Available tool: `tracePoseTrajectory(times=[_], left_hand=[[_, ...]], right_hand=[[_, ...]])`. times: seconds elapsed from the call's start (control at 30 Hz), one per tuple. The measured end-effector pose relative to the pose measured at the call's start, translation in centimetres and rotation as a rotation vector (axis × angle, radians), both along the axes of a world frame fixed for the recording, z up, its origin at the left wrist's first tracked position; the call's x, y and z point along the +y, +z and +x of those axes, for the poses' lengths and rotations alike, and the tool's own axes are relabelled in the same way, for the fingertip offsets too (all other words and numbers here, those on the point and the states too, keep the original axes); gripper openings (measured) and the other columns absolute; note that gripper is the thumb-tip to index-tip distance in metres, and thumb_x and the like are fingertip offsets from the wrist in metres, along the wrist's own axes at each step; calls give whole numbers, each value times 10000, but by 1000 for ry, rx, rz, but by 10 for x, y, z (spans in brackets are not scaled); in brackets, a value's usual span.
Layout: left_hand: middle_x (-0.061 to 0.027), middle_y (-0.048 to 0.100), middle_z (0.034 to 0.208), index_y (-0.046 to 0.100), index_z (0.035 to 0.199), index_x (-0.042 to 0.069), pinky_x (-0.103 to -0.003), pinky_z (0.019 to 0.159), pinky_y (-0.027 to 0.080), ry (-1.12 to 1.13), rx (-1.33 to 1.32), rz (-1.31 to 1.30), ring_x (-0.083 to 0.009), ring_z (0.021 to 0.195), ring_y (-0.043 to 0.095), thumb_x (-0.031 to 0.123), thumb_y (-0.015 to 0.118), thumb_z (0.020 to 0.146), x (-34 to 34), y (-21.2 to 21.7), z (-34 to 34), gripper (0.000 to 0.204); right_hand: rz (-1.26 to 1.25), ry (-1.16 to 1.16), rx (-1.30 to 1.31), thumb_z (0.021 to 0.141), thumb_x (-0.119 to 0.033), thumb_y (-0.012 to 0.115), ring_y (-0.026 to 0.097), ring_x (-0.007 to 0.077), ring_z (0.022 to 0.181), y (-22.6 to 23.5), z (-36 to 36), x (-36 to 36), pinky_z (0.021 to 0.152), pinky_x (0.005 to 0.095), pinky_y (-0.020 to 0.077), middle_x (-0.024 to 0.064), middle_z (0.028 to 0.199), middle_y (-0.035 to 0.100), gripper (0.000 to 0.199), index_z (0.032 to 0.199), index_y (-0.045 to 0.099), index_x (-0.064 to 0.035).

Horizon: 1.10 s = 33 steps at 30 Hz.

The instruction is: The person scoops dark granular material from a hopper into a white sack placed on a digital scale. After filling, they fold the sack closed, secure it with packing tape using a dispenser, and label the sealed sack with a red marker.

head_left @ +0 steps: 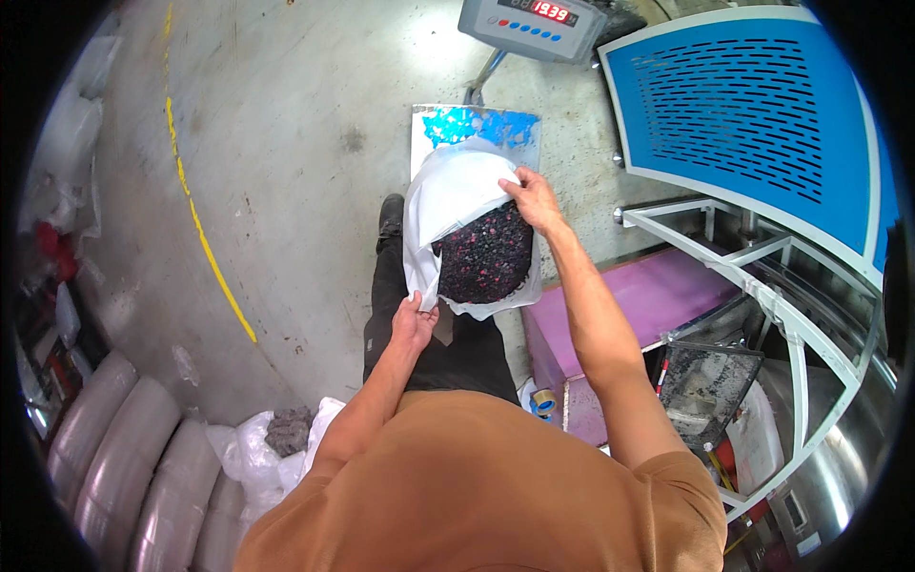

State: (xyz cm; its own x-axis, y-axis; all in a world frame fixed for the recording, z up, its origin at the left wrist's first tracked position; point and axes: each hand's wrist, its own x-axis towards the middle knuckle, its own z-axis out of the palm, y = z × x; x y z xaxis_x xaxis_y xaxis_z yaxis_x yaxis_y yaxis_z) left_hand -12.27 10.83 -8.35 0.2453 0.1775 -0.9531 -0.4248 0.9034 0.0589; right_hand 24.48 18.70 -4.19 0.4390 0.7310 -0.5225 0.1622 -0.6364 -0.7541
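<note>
A white sack (456, 191) stands in front of me on a platform scale (523, 129) whose plate has patchy blue film. Its mouth gapes, showing dark granules (488, 255) flecked with pink and red. My left hand (415, 323) pinches the sack's near left rim. At the opposite, right side, my right hand (534, 200) grips the folded upper edge between thumb and fingers. The scale's grey display head (532, 29), with a lit red readout and a row of buttons, rises beyond the sack on a metal post.
To the right stand a blue slotted panel (734, 114), a white metal frame (799, 372) and a purple-topped box (629, 305). A tape roll (543, 402) lies by my right side. Ribbed grey ducting (124, 448) and clear plastic bags (253, 448) sit at lower left. A yellow line (195, 214) crosses the floor.
</note>
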Motion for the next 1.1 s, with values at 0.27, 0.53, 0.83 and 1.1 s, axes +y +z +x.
tracePoseTrajectory(times=[0.27,0.53,0.83,1.1], left_hand=[[-85,649,1157,547,1158,88,-369,810,510,-198,70,16,-207,973,611,199,574,1066,16,18,-4,147],[-61,667,1113,559,1135,98,-366,780,514,-328,8,132,-190,953,618,148,584,1051,55,61,7,100],[-50,680,1010,580,1099,97,-337,760,524,-719,98,293,-161,848,633,177,663,1005,164,154,45,149],[-38,644,914,573,1050,57,-263,636,509,-869,187,399,-119,750,610,202,683,996,242,58,85,190]], right_hand=[[-61,-125,96,914,-223,680,598,156,728,3,3,-6,684,371,479,71,765,666,224,891,657,-1],[-52,-306,168,917,-167,642,549,126,717,16,32,-37,653,343,448,36,775,623,172,852,636,-7],[83,-734,451,989,-114,635,551,85,779,87,25,-133,750,261,419,-5,872,664,69,943,632,-63],[6,-812,356,989,-147,704,538,84,773,13,21,-158,716,271,419,-7,854,653,177,852,615,-79]])
